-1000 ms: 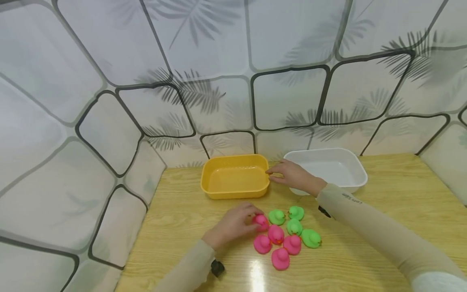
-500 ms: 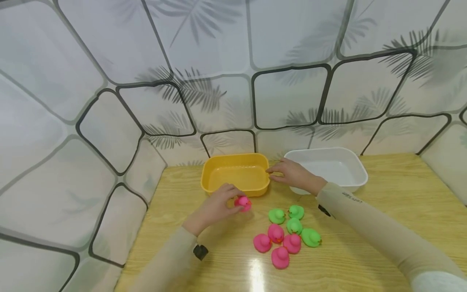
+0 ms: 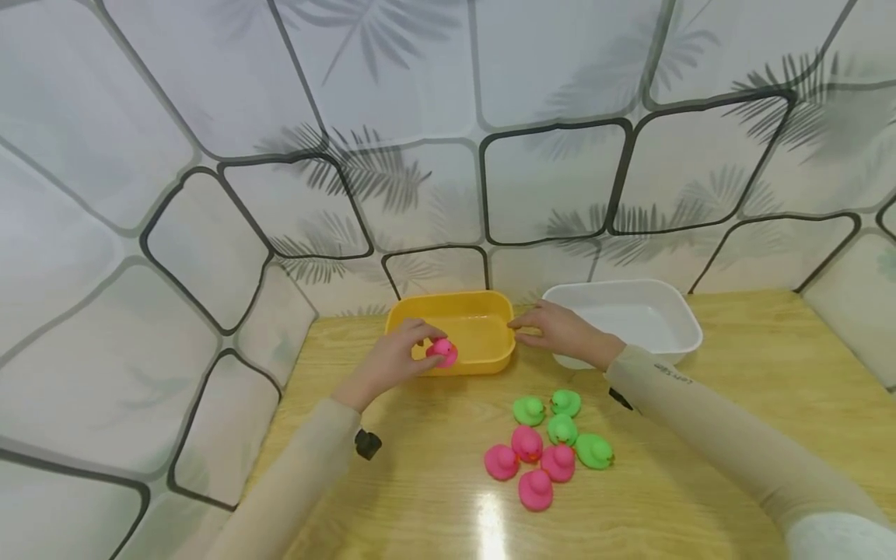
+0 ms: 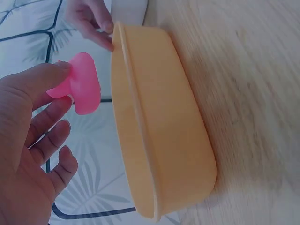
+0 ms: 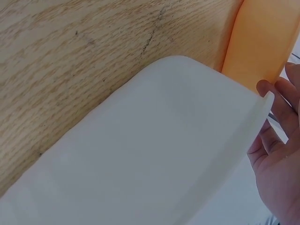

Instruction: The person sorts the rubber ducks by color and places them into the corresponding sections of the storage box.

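My left hand [image 3: 386, 361] pinches a pink rubber duck [image 3: 443, 354] between thumb and fingertips, above the near left part of a yellow tub [image 3: 483, 364]. In the left wrist view the duck [image 4: 86, 86] is in the air beside the tub's rim, and the other fingers are loosely bent. My right hand [image 3: 563, 336] reaches over the front left of a white tub [image 3: 661, 319]. Its fingertips touch the right end of the yellow tub, seen as orange in the right wrist view, where the hand [image 5: 281, 154] is partly cut off.
In front of the tubs, a loose group of pink rubber ducks [image 3: 536, 490] and green rubber ducks [image 3: 595, 451] sits on the wooden table [image 3: 392, 482]. Both tubs stand at the back, close to the patterned wall [image 3: 553, 187].
My left hand has lifted one pink duck from the group and carried it left and back to the yellow tub. My right hand stays at the tub's right end.
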### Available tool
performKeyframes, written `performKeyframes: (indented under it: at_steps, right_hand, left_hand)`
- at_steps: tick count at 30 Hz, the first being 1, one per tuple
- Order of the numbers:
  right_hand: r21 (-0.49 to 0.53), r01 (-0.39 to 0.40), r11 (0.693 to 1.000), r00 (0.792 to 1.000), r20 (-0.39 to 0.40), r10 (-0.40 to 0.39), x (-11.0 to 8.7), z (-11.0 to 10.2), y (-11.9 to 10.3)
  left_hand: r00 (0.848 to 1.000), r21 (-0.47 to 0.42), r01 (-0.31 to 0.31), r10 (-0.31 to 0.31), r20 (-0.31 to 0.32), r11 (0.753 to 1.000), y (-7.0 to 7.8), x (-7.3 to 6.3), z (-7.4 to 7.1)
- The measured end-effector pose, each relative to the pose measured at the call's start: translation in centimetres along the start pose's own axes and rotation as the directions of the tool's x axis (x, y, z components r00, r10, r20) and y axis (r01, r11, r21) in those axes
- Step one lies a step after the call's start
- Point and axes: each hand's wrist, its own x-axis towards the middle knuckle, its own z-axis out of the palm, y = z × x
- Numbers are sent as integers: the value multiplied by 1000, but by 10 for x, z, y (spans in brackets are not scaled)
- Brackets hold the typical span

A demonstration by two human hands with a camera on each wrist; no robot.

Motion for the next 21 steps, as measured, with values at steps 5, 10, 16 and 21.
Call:
performKeyframes:
  at_steps: [5, 10, 16, 21]
  right_hand:
    - [-5, 7, 1000, 1000, 1, -7, 1, 0, 1]
    - [-9, 5, 1000, 1000, 8, -5, 1, 1, 2]
    - [-11, 0, 1000, 1000, 12, 0, 0, 0, 2]
    - [-5, -3, 1000, 1000, 17, 3, 0, 0, 0]
  left_hand:
    - [1000, 10, 23, -23, 2, 1000, -10, 10, -6]
    - [1000, 33, 19, -18, -18, 999, -20, 20, -10]
    - [999, 45, 34, -33, -4, 998, -32, 29, -12]
    - [999, 53, 46, -45, -12, 998, -42, 32, -11]
